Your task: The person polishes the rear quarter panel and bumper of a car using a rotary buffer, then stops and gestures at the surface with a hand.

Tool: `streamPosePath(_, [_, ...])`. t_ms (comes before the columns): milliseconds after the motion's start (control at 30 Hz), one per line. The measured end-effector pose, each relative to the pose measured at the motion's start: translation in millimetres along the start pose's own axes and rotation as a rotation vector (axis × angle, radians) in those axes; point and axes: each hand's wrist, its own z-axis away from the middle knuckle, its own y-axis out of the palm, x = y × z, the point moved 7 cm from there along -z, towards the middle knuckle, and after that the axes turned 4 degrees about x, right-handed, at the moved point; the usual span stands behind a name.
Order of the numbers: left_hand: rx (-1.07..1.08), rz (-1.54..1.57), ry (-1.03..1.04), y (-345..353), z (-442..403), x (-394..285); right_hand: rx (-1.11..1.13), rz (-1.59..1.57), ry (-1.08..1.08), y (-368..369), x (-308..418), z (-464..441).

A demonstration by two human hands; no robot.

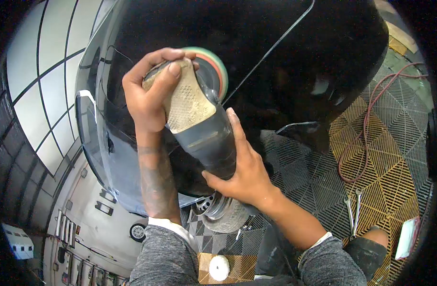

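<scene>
A dark power polisher [204, 138] with a worn beige grip cover lies across the middle of the view. Its round pad [216, 64], with green and orange edges, is against or very near a glossy black car panel [271, 28]. My left hand [154, 88] is wrapped over the head end of the tool, thumb on the beige cover. Around the lower part of the dark body, my right hand [242, 167] has its thumb on one side and its fingers on the other. The face of the pad is hidden.
A red hose [366, 128] curls over the grey and yellow floor tiles [375, 176] at the right. Two wrenches [353, 214] lie below it. A white round pad [219, 268] is on the floor, and a wheel [223, 217] stands under the car's edge.
</scene>
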Motion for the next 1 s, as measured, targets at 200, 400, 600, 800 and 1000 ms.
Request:
streamPosePath(200, [-0.104,0.025,-0.028,-46.9,52.3,23.6,0.045,0.098,-0.054,27.6,-3.8,12.3])
streamPosePath(400, [-0.291,0.129,-0.016,-82.8,102.2,36.2,0.324,0.116,0.181,60.3,-13.7,21.0])
streamPosePath(600, [-0.415,0.146,-0.013,-124.6,158.1,55.8,0.372,0.124,0.076,80.0,-18.5,31.6])
streamPosePath(800, [-0.533,0.243,-0.014,-159.5,183.1,61.1,0.673,-0.198,0.264,85.1,-39.3,72.9])
streamPosePath(1000, [-0.585,0.208,-0.049,-157.9,176.6,56.2,0.602,-0.132,0.301,72.2,-37.7,87.3])
